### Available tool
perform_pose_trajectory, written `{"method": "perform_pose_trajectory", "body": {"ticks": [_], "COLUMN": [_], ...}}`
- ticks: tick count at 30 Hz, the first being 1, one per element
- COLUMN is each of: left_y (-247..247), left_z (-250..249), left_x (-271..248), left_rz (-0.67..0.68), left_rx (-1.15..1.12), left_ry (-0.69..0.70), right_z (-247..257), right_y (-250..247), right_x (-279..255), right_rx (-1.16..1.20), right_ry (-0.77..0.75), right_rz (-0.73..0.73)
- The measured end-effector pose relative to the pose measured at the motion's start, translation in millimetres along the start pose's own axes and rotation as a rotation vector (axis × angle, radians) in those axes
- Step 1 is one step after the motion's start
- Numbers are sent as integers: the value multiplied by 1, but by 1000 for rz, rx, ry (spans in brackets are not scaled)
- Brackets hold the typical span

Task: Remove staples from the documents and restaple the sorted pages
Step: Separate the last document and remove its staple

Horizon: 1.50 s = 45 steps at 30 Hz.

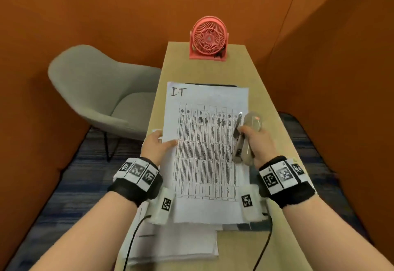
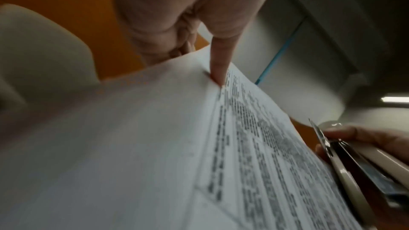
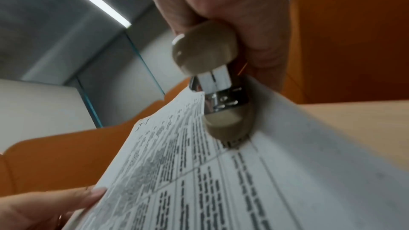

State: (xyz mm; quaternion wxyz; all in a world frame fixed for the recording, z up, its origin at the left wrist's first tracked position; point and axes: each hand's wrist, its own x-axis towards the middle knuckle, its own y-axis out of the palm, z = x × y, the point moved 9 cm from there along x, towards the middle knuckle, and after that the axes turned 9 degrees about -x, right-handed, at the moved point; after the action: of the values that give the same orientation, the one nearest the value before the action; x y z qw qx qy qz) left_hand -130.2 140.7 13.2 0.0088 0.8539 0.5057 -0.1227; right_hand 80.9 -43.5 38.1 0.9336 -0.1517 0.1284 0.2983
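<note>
Over the narrow desk (image 1: 262, 91), your left hand (image 1: 156, 146) pinches the document (image 1: 206, 134) and your right hand (image 1: 259, 142) clenches the stapler (image 1: 245, 140): square the pages, then bite a corner.

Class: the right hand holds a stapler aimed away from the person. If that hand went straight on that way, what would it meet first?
Probably the fan at the table's far end. The right hand and stapler point up along the sheet's right edge, which they already touch. Height is unclear, so they might pass the fan.

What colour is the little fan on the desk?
Pink, or coral; the fan shows best in the head view.
</note>
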Motion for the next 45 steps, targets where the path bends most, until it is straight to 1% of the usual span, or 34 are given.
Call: {"method": "perform_pose_trajectory", "body": {"ticks": [3,5,8,11,14,20,23,24,26,28,31,35,38,40,42,45], "left_y": [-26,-36,-43,-41,-35,-23,-27,-31,-39,-40,-44,-59,-64,-63,-61,-66], "left_z": [37,62,93,110,117,127,128,128,128,124,117,111,117,124,133,146], "left_x": [19,25,30,33,36,39,38,37,35,34,32,20,9,5,3,1], "left_rz": [-81,-108,-126,-122,-114,-93,-113,-135,-183,-166,-125,-148,-137,-103,-61,-55], "left_rx": [228,342,443,558,661,625,471,406,345,359,369,344,380,431,514,664], "left_ry": [-119,-195,-291,-324,-336,-350,-366,-385,-410,-386,-314,-254,-266,-275,-299,-371], "right_z": [-45,-64,-83,-98,-110,-118,-119,-120,-122,-123,-120,-116,-115,-122,-132,-150], "right_y": [42,65,87,99,107,110,109,110,110,110,108,110,113,112,114,112], "right_x": [14,22,27,30,32,36,36,36,35,34,32,23,13,7,2,5], "right_rx": [-75,-130,-253,-332,-372,-368,-350,-353,-356,-364,-367,-341,-374,-409,-431,-450], "right_ry": [146,171,194,219,248,281,294,298,302,288,268,270,246,255,279,319], "right_rz": [37,68,96,116,128,124,130,132,136,139,130,133,134,130,154,174]}}
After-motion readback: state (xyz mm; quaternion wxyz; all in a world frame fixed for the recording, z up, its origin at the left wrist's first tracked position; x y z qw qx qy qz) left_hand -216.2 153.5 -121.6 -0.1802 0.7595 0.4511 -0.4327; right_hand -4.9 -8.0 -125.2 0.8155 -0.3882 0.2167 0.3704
